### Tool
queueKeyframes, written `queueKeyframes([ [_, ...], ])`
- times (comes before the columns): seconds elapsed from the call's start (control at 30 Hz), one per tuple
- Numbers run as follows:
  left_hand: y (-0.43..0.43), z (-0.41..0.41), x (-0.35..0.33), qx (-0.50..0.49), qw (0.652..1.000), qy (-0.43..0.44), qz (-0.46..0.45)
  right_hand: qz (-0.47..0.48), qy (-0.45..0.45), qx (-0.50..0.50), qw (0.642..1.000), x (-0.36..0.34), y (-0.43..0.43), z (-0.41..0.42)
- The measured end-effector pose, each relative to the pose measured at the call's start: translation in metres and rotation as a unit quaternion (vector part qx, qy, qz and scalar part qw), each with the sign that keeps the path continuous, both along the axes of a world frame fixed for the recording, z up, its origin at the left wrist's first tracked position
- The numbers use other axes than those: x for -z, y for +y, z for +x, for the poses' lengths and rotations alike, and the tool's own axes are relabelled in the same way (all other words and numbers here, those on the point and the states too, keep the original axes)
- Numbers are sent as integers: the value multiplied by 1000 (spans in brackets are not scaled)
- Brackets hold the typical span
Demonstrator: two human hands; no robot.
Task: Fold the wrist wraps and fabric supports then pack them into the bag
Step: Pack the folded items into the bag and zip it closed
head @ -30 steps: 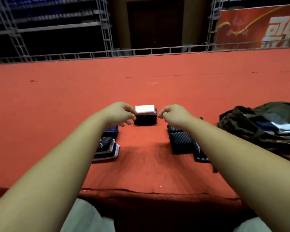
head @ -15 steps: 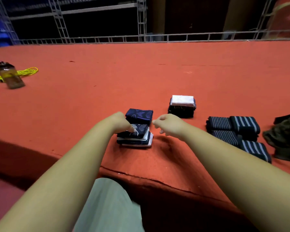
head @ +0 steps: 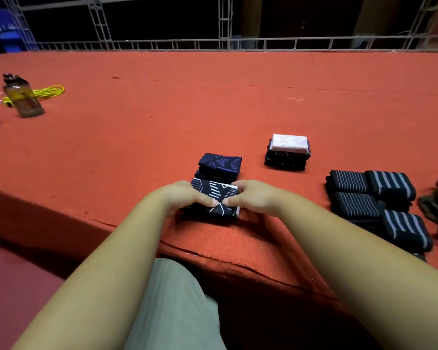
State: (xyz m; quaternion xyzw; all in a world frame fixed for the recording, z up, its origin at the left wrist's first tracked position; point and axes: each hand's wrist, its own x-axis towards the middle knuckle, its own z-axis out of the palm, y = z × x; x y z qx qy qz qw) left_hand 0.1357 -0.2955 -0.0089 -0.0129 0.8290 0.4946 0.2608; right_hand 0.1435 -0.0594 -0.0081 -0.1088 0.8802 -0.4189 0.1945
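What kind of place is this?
Probably an indoor stage or event hall: a raised, red-carpeted platform, with metal trusses and a low railing behind it.

A folded stack of dark supports [head: 214, 200], white-lined on top, is gripped from both sides by the left hand [head: 181, 195] and the right hand [head: 253, 198] near the edge of the red platform [head: 162, 137]. A navy stack [head: 220, 164] with a purple pattern is set just behind it. Farther right, apart, a dark stack [head: 285, 161] is topped by a white folded piece [head: 288, 142]. Black striped wraps [head: 372, 195], folded, are grouped beyond that, beside an olive bag [head: 435, 205] cut off at the right edge.
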Motion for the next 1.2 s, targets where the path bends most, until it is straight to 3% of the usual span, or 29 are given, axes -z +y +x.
queueKeyframes([
  [0.13, -6, 7, -1, 38, 998, 13, 54, 43, -31, -22, 998, -5, -3, 4],
  [0.23, 1, 13, -7, 78, 991, 78, 75, 102, 32, -20, 994, -13, -1, 11],
  [0.37, 26, 17, -28, 141, 978, 135, 75, 103, 102, -15, 989, -25, 14, 17],
  [0.57, 69, 16, -70, 203, 965, 152, 63, 116, 141, -6, 983, -60, 59, 31],
  [0.8, 137, 1, -103, 166, 963, 161, 140, 65, 140, 76, 985, -97, 141, 53],
  [0.93, 205, 4, -123, 216, 951, 160, 156, -6, 136, 115, 984, -112, 199, 79],
  [1.2, 359, 23, -149, 286, 925, 176, 178, -108, 156, 252, 949, -123, 325, 136],
])
